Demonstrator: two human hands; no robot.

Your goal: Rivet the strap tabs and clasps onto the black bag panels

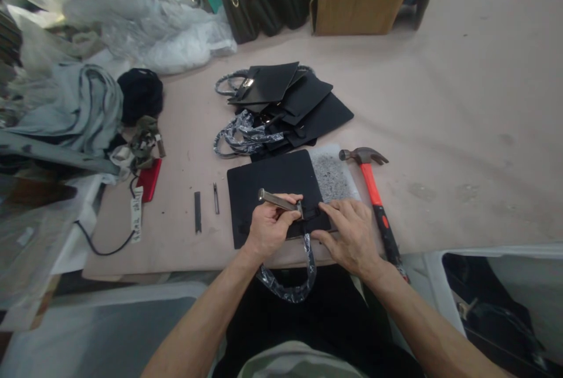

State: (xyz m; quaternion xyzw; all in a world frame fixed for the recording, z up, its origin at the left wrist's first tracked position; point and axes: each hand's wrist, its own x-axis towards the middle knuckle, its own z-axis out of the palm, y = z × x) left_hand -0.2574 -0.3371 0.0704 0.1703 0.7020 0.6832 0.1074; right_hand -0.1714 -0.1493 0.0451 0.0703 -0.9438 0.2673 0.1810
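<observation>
Left hand (268, 228) clamped on a metal tool (276, 199), tool end at the black panel (270, 172) under that hand. Right hand (352, 236) — thumb and fingers apart — rests at the panel's edge. Wrapped handle (292, 294) loops below, between the hands. Hammer (373, 185) just right of the right hand; tweezers (216, 198) and strip (197, 212) left of the left hand; black stack (308, 99) beyond both.

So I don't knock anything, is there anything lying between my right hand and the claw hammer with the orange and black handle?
Nothing visible: only pale pinkish tabletop shows between your right hand and the claw hammer just to its right. The speckled grey slab lies left of the hammer, mostly beyond your hand.
</observation>
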